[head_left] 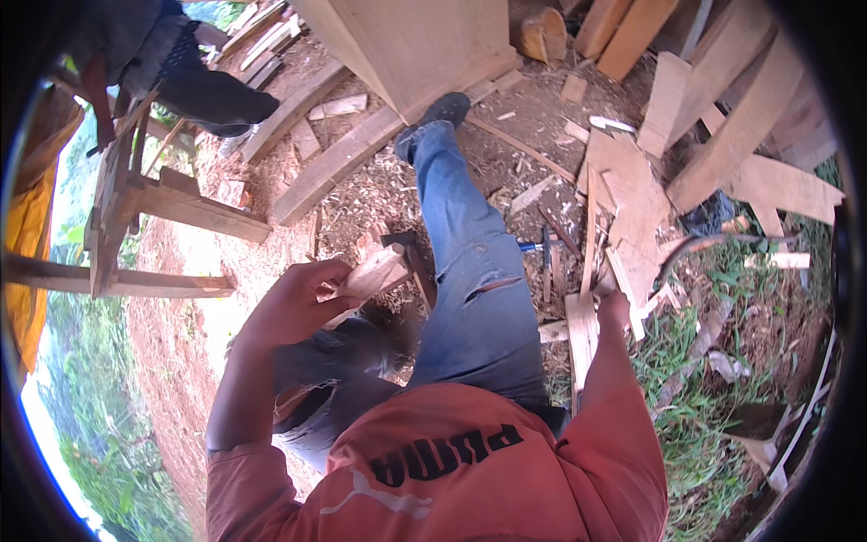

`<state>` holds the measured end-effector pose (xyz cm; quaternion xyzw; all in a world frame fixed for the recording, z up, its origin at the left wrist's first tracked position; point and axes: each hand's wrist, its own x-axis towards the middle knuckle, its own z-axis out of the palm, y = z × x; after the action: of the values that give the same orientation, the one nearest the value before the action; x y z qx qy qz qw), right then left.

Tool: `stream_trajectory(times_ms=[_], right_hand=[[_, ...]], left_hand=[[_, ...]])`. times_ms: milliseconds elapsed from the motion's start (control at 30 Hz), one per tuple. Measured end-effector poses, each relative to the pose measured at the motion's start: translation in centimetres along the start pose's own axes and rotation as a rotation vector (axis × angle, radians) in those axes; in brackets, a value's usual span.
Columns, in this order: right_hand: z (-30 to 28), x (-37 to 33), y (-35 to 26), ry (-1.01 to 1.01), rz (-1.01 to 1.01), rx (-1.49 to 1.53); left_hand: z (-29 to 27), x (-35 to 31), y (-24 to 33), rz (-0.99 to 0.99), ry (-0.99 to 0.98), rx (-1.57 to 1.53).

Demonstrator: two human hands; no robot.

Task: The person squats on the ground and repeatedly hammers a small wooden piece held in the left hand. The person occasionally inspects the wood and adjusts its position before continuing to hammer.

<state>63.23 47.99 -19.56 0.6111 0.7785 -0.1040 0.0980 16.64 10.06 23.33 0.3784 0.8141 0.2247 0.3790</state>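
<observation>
A short, pale block of wood (pixel 377 274) is gripped in my left hand (pixel 318 294), its fingers curled round the near end, in front of my left knee. My right hand (pixel 615 309) reaches down to the ground on the right, against a narrow pale wood strip (pixel 625 287). The fingers there are mostly hidden, so whether they grip the strip is unclear. Beside that forearm lies a longer pale board (pixel 580 339). A dark, flat-ended object (pixel 414 262) shows just past the block, partly covered by my leg.
A large wooden box-like piece (pixel 424 45) stands ahead, by my outstretched foot. Planks and offcuts (pixel 713 99) are piled at the far right. A blue-and-dark tool (pixel 545 257) lies right of my leg. At left are a rough wooden bench (pixel 194 208) and another person's leg (pixel 194 90).
</observation>
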Motion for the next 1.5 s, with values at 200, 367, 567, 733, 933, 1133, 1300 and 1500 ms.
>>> stream_trajectory(times_ms=[200, 367, 567, 733, 933, 1133, 1300, 1500], right_hand=[[-1.7, 4.0, -0.2, 0.111, 0.049, 0.813], [-17.2, -0.9, -16.0, -0.172, 0.024, 1.550], [-33.1, -11.4, -31.9, -0.821, -0.444, 1.816], [-39.3, -20.3, -39.9, -0.418, -0.974, 1.521], [-41.2, -24.9, -41.7, -0.287, -1.049, 1.247], [-40.8, -25.3, -42.9, -0.250, -1.057, 1.203], [-40.8, -25.5, -43.7, -0.249, -1.052, 1.184], [-41.2, -25.9, -44.2, -0.238, -0.998, 1.170]], left_hand=[[-1.8, 0.3, -1.0, 0.117, 0.033, -0.085], [-0.7, 0.7, -2.8, 0.273, 0.136, -0.259], [0.1, 0.6, -3.6, 0.354, 0.166, -0.357], [0.3, -0.3, -4.2, 0.374, 0.134, -0.442], [-0.3, -1.9, -5.4, 0.387, 0.151, -0.614], [-1.2, -2.6, -6.8, 0.380, 0.060, -0.623], [-1.6, -3.6, -7.2, 0.409, 0.074, -0.677], [-2.1, -4.2, -7.3, 0.406, 0.058, -0.675]])
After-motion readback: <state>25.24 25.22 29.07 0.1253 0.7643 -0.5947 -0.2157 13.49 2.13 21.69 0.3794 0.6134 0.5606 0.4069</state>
